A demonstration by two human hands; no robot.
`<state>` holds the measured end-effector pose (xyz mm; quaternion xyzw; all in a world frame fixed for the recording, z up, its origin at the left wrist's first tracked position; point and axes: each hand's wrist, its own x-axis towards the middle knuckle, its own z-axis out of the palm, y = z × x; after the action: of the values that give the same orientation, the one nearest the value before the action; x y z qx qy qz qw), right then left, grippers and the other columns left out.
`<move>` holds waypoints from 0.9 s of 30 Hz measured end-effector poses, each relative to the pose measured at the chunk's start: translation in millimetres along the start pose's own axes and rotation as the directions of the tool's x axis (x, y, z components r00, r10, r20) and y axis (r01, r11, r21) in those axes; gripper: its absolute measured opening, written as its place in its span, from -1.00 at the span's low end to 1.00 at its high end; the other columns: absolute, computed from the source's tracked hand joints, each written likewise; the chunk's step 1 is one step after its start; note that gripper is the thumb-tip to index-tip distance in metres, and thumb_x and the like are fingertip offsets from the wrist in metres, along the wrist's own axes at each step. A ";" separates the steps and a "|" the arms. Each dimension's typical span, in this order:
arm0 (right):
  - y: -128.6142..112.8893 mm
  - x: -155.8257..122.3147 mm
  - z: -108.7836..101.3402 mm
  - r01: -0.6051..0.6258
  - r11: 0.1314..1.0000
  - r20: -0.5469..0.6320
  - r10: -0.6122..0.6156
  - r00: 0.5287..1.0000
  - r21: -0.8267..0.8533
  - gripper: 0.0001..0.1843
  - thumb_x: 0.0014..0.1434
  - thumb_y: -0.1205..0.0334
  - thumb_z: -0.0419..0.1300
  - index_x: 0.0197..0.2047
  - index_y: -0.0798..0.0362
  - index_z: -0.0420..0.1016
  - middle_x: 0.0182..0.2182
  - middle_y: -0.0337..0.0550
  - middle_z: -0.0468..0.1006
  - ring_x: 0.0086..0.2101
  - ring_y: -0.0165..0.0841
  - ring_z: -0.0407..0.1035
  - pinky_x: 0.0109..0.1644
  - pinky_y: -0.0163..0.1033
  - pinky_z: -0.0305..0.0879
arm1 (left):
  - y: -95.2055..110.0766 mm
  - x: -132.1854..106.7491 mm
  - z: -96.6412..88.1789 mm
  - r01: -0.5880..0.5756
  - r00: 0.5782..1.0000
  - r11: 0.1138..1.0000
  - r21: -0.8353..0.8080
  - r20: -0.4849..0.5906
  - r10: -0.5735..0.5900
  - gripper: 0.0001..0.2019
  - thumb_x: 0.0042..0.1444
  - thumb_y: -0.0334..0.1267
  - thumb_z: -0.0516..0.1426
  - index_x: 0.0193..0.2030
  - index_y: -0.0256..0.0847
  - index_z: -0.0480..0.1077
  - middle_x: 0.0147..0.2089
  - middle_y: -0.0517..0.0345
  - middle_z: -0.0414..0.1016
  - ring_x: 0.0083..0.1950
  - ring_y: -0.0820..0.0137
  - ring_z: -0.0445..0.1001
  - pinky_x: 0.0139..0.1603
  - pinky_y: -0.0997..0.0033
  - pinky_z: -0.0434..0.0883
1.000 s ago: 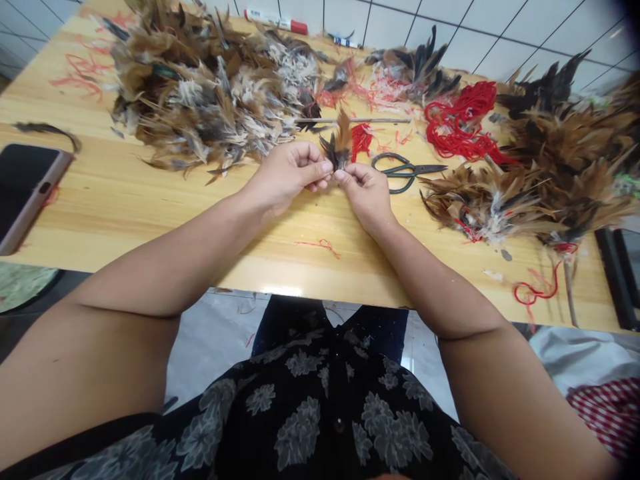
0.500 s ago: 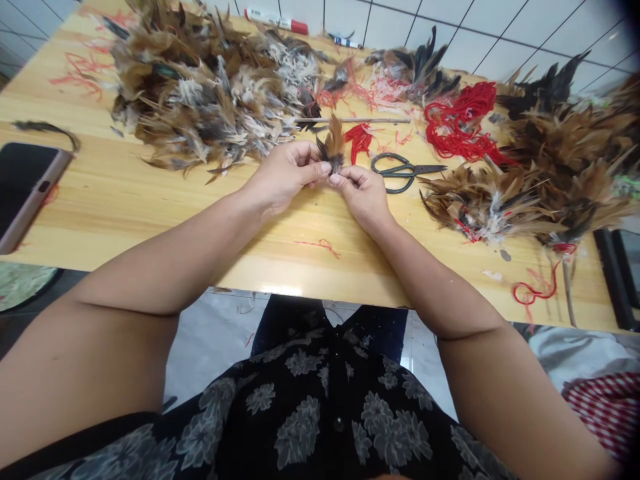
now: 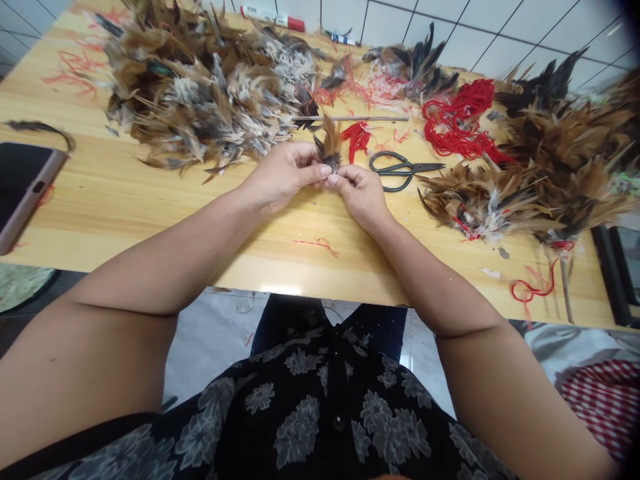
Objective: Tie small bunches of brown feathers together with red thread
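Note:
A small tuft of brown and black feathers [image 3: 330, 141] stands upright between my two hands over the wooden table. My left hand [image 3: 295, 170] is closed, its thumb and fingers pinching the tuft near its base. From the other side, my right hand [image 3: 361, 190] pinches the same base, its thumb tip against my left thumb. The quill ends are mostly hidden by the fingertips. Dark-handled scissors [image 3: 400, 170] lie just right of my right hand. Short cut red strands [image 3: 357, 139] rest behind my hands, and a thin stick [image 3: 360, 119] lies beyond them.
A large feather pile [image 3: 200, 93] covers the back left. At right are a tangled red yarn bundle [image 3: 463, 117] and more feather bunches [image 3: 500, 200]. A phone [image 3: 25, 187] lies at the left edge, markers [image 3: 275, 19] along the tiled wall, and a red thread scrap [image 3: 320, 245] in front.
The whole view has shifted very slightly. Both hands keep their pinch on the feather tuft, with hardly any visible movement.

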<state>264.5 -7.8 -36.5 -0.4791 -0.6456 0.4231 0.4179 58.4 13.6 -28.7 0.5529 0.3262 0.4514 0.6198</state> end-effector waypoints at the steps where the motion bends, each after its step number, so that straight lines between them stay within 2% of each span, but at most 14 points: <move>1: -0.4 0.0 -0.2 -0.005 1.000 0.011 0.005 1.000 0.003 -0.27 0.32 -0.54 0.60 -0.33 -0.04 0.57 -0.32 -0.18 0.67 -0.20 -0.28 0.48 0.01 -0.15 0.50 | 0.9 -0.2 -0.5 0.001 1.000 1.000 -0.005 0.011 -0.001 -0.39 0.15 0.05 0.87 -0.32 -0.15 0.59 -0.33 0.17 0.65 -0.27 0.35 0.59 -0.17 0.35 0.52; 5: 0.6 0.9 1.0 -0.022 0.999 0.066 0.020 0.998 0.026 -0.29 0.30 -0.49 0.64 -0.34 -0.03 0.60 -0.29 -0.13 0.74 -0.15 -0.24 0.57 0.06 -0.13 0.57 | 5.8 -1.2 -0.6 0.068 0.997 0.997 -0.027 0.026 -0.068 -0.50 0.16 -0.09 0.87 -0.30 -0.17 0.68 -0.29 0.10 0.71 -0.29 0.36 0.62 -0.19 0.41 0.58; 8: 3.3 1.5 2.0 0.005 0.997 0.085 -0.011 0.996 0.073 -0.28 0.30 -0.54 0.62 -0.31 -0.02 0.63 -0.25 -0.09 0.77 -0.12 -0.23 0.61 0.10 -0.12 0.59 | 6.9 1.2 -1.1 0.087 0.996 0.995 -0.055 0.013 -0.086 -0.57 0.16 -0.21 0.87 -0.28 -0.20 0.75 -0.32 0.12 0.69 -0.32 0.40 0.61 -0.22 0.49 0.58; 12: 5.7 1.1 -0.1 0.022 0.999 0.050 -0.024 0.998 0.036 -0.24 0.32 -0.62 0.56 -0.24 -0.02 0.67 -0.23 -0.11 0.75 -0.14 -0.25 0.55 0.03 -0.14 0.54 | 9.9 5.9 -3.5 0.076 0.996 0.991 -0.106 -0.042 -0.081 -0.59 0.26 -0.30 0.82 -0.31 -0.18 0.70 -0.37 0.22 0.61 -0.36 0.44 0.61 -0.27 0.54 0.58; 16: 6.4 0.8 -2.3 0.003 1.000 0.020 -0.004 1.000 0.023 -0.24 0.31 -0.61 0.59 -0.20 -0.02 0.65 -0.28 -0.17 0.67 -0.20 -0.30 0.45 -0.06 -0.17 0.46 | 16.5 8.3 -6.3 0.132 0.983 0.970 -0.203 -0.095 -0.154 -0.60 0.42 -0.43 0.71 -0.32 -0.22 0.65 -0.37 0.25 0.55 -0.38 0.48 0.60 -0.30 0.54 0.55; 20: 4.3 0.9 -1.0 -0.018 0.999 -0.005 0.018 1.000 0.043 -0.25 0.26 -0.58 0.65 -0.23 -0.04 0.60 -0.32 -0.22 0.63 -0.23 -0.33 0.41 -0.09 -0.18 0.46 | 17.9 7.3 -7.0 0.198 0.972 0.956 -0.215 -0.085 -0.220 -0.60 0.44 -0.40 0.70 -0.30 -0.23 0.64 -0.36 0.21 0.57 -0.36 0.44 0.64 -0.29 0.53 0.60; 27: 0.7 0.2 -0.4 -0.022 0.998 0.031 0.021 0.999 0.054 -0.24 0.27 -0.58 0.63 -0.25 -0.05 0.54 -0.30 -0.20 0.62 -0.18 -0.31 0.46 -0.08 -0.18 0.47 | 16.5 4.8 -2.5 0.218 0.971 0.950 -0.225 -0.045 -0.234 -0.62 0.47 -0.43 0.68 -0.29 -0.25 0.65 -0.36 0.17 0.63 -0.40 0.43 0.64 -0.27 0.50 0.64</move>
<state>265.0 -7.4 -37.0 -0.4680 -0.6350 0.4522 0.4162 54.6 18.7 -12.5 0.4239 0.3577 0.4300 0.7124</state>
